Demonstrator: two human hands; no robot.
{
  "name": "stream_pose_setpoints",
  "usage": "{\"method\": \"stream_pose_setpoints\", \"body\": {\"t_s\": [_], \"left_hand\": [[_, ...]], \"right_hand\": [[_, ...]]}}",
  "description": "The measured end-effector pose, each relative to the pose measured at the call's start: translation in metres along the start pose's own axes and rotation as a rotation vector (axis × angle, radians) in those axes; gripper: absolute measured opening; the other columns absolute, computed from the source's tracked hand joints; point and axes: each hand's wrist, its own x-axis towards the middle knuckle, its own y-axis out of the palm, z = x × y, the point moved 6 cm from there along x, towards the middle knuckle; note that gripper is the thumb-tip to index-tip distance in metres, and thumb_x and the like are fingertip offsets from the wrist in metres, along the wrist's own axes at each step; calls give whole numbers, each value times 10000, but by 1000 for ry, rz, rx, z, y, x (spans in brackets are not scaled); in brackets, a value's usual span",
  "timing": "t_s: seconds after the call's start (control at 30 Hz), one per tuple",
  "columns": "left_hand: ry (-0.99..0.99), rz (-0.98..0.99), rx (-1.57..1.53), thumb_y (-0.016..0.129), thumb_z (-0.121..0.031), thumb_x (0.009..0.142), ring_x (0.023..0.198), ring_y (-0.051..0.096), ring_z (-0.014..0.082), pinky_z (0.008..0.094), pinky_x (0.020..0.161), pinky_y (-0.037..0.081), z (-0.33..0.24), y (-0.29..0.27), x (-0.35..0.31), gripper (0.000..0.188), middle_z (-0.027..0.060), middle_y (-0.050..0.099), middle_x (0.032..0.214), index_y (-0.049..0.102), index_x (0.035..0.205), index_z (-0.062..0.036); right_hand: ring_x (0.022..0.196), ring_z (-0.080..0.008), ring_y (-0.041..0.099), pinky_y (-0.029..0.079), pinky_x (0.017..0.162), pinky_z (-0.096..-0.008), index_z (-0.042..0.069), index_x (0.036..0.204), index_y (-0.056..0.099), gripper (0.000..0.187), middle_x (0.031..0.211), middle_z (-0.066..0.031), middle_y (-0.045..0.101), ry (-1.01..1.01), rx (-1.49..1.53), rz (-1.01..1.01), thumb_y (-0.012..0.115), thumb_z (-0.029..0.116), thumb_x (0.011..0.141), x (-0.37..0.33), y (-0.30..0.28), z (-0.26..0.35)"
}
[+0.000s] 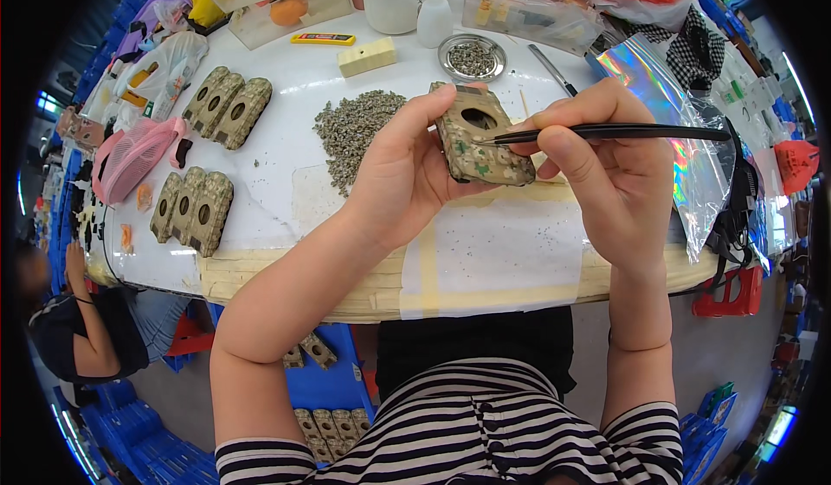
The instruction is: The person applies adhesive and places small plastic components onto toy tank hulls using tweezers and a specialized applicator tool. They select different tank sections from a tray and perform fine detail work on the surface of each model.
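My left hand (398,158) is closed around a camouflage-patterned casing (495,158) with an oval hole in its upper face, held tilted above the table. My right hand (619,169) pinches a pair of black tweezers (623,132), and their tips touch or nearly touch the casing's face beside the hole. Whether the tips grip anything is too small to tell. On the table to the left of my hands lies a pile of small grey-brown pieces (353,130). More of these pieces fill a round metal dish (472,58) beyond the casing.
Similar casings stand in two groups at left, a far group (227,109) and a near group (192,211). A yellow block (367,57), a white squeeze bottle (434,19) and a knife (552,70) lie farther back. Shiny plastic bags (666,130) cover the right side. Another person (95,329) sits at left.
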Motion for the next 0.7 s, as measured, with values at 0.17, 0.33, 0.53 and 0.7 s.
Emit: {"method": "stream_pose_setpoints", "body": {"t_s": [0.17, 0.33, 0.53, 0.7], "left_hand": [[-3, 4, 5, 412, -412, 939, 990, 623, 182, 332, 799, 553, 1, -1, 0, 488, 84, 616, 1097, 497, 1254, -50], [-7, 34, -5, 410, -415, 940, 984, 623, 176, 327, 804, 553, 1, 0, 1, 495, 83, 615, 1097, 487, 1265, -49], [-1, 25, -5, 410, -414, 940, 974, 626, 177, 325, 801, 557, 1, -1, 2, 499, 85, 614, 1097, 483, 1269, -46], [1, 38, -2, 407, -410, 940, 965, 630, 176, 324, 791, 565, 1, -1, 2, 497, 88, 615, 1096, 485, 1265, -42]], "right_hand": [[746, -92, 621, 477, 607, -176, -20, 940, 560, 99, 873, -110, 655, -3, -6, 3, 594, 65, 902, 0, 0, 0], [756, -100, 629, 486, 610, -183, -18, 938, 558, 100, 869, -105, 652, -7, 13, -3, 593, 69, 903, 0, -1, -1], [773, -112, 639, 488, 610, -183, -18, 939, 558, 104, 863, -102, 645, -3, 15, 7, 590, 75, 908, 0, 0, -1], [778, -119, 642, 486, 607, -183, -21, 941, 557, 102, 868, -104, 645, -10, 16, 6, 588, 71, 908, 0, -1, -1]]}}
